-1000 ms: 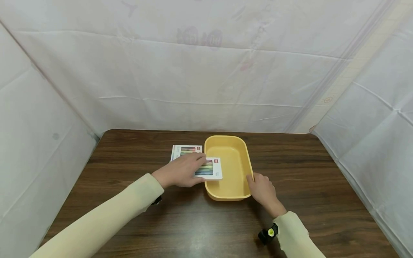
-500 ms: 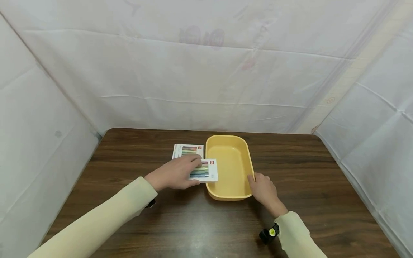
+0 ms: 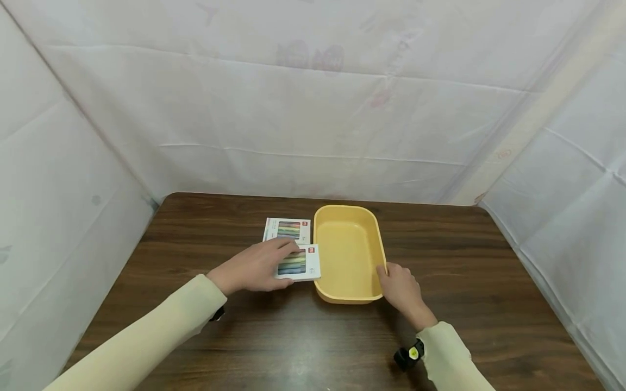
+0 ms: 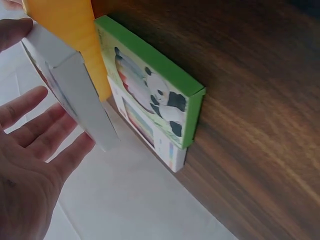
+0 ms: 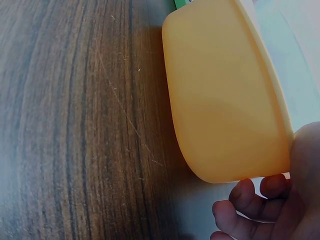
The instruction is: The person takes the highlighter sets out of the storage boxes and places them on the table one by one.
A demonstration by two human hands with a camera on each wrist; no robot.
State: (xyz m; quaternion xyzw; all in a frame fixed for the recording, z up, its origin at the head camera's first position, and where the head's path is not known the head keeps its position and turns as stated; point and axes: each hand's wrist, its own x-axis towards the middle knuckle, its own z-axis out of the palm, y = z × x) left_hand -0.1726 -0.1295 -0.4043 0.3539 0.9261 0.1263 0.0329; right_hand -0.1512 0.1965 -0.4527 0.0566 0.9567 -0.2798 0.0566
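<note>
My left hand (image 3: 256,266) holds a flat white box of coloured sticks (image 3: 311,264) between thumb and fingers, at the left rim of the yellow plastic bin (image 3: 349,255). In the left wrist view the held box stands clear of a green panda box (image 4: 150,85), which lies on a second white box (image 4: 165,151) on the table. The head view hides the green box behind my hand and the held box; part of the second white box (image 3: 305,231) shows beyond them. My right hand (image 3: 401,288) grips the bin's right rim near its front corner, thumb inside, fingers outside.
The brown wooden table (image 3: 464,282) carries the bin and boxes near its far edge. White sheeting (image 3: 313,119) hangs behind the table and along both sides. A black wrist strap (image 3: 409,354) sits on the right wrist.
My left hand has moved left and slightly nearer with the white box, from over the bin to its left rim. The right hand and bin stay nearly in place.
</note>
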